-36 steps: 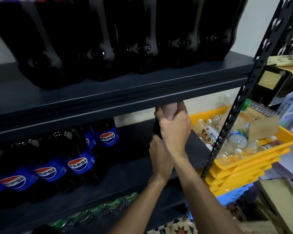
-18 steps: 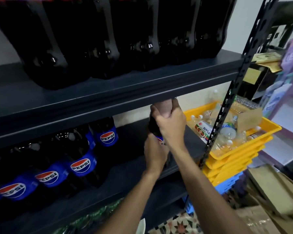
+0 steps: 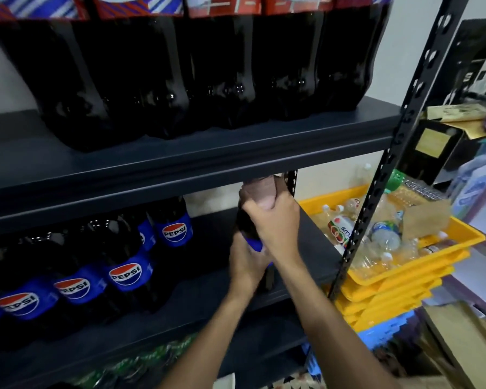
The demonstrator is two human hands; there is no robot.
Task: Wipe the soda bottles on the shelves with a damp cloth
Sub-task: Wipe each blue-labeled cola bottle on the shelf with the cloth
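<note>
The step in hand is the wipe of 1 Pepsi bottle [image 3: 246, 224], which is upright near the right end of the middle shelf [image 3: 310, 245], toward its front edge and well apart from the row of Pepsi bottles [image 3: 124, 273] at the left end. The left grip [image 3: 246, 265] is curled round the bottle's body at the blue label and steadies it. The right grip [image 3: 272, 223] is closed over a brownish cloth [image 3: 260, 189], pressing it round the neck and cap just under the upper shelf [image 3: 180, 161]. Whether the base rests on the shelf is hidden by the left forearm. The top looks to be the part being cleaned, so the next move likely calls for drawing the cloth down the shoulder and label while the left grip turns or shifts to bare the sides it covers.
</note>
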